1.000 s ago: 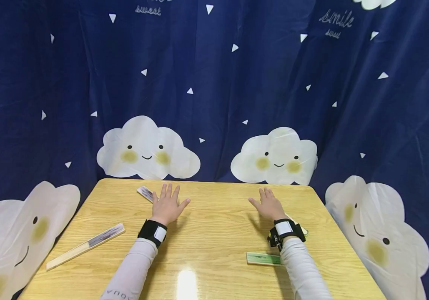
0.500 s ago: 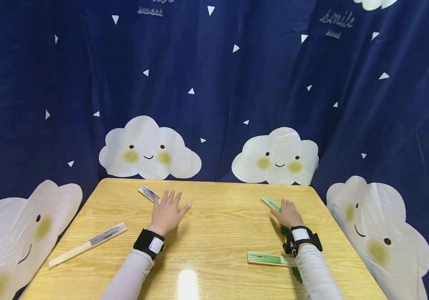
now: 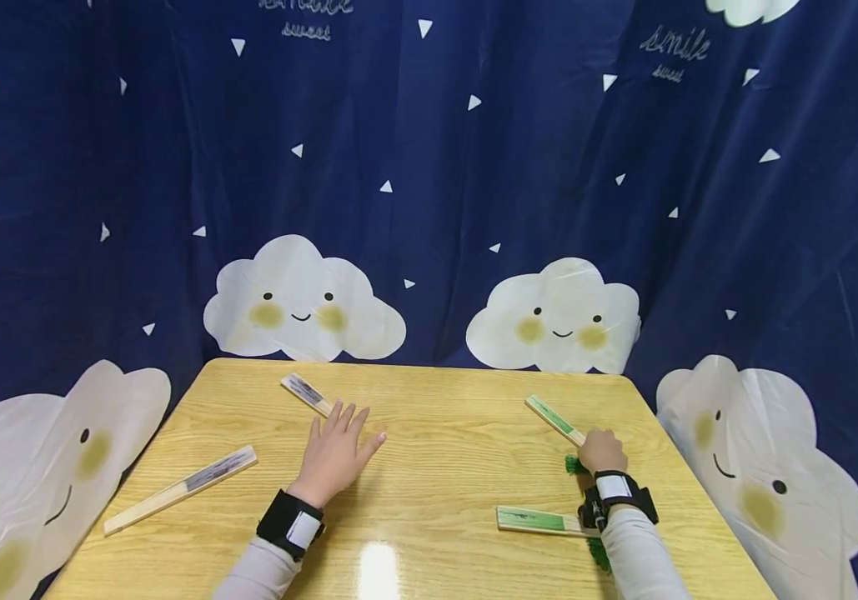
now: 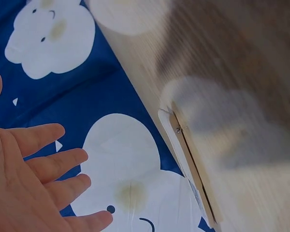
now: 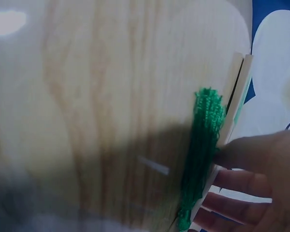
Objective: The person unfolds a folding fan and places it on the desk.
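Note:
My right hand (image 3: pixel 604 452) grips the handle end of a folded hand fan (image 3: pixel 549 415) with a green-printed cover, on the far right of the table. In the right wrist view, thumb and fingers lie at its edge beside a green tassel (image 5: pixel 200 150). A second green folding fan (image 3: pixel 534 520) lies nearer, its handle end partly behind my right wrist. My left hand (image 3: pixel 334 458) is spread over the table and holds nothing. Its fingertips overlap the lower end of a grey-printed folding fan (image 3: pixel 304 393) in the head view. The left wrist view shows a fan's pivot end (image 4: pixel 178 128).
Another grey-printed folding fan (image 3: pixel 181 490) lies slantwise at the left of the wooden table (image 3: pixel 429 467). A dark blue curtain (image 3: pixel 429 167) with white clouds hangs behind and beside the table.
My right hand has moved right and back toward me, from beyond the far green fan to its handle, and its fingers have closed there. The left hand has drawn slightly nearer, still spread.

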Motion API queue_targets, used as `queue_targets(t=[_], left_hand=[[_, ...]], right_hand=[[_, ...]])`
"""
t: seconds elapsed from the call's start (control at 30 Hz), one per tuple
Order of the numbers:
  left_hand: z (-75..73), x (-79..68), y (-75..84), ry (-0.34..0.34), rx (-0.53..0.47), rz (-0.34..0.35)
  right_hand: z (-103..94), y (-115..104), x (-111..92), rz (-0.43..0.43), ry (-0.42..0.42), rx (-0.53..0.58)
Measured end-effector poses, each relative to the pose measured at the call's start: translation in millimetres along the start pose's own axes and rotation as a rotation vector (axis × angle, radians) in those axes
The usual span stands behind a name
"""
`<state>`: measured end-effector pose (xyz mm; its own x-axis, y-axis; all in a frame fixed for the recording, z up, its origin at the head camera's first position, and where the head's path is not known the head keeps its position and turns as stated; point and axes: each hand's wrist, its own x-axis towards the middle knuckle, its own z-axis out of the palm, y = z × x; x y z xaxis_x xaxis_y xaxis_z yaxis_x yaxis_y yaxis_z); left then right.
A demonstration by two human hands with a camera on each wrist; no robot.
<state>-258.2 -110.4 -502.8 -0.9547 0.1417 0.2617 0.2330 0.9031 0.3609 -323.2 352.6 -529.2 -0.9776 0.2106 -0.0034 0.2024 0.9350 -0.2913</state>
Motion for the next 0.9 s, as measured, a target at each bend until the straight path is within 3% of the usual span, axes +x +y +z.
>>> queue_targets(t=[0.23,0.5,0.73,0.9], left_hand=[[1.3,-10.8,2.1,0.012,-0.028,-0.017],[5.9,-17.6,4.5,0.031,-0.044,-0.02],[10.1,-16.9,10.5,0.029,-0.081,-0.018],[14.1,-13.0,15.7,0.005,-0.147,-0.015]], right_hand=[[2.0,-3,-5,-0.008,0.03,-0.011],[0.6,-16,-11,-0.092,0.043,0.09],[-14.3,-47,-18,-0.137,0.114,0.188],[-24.5,-75,-28,-0.158,0.11,0.3]])
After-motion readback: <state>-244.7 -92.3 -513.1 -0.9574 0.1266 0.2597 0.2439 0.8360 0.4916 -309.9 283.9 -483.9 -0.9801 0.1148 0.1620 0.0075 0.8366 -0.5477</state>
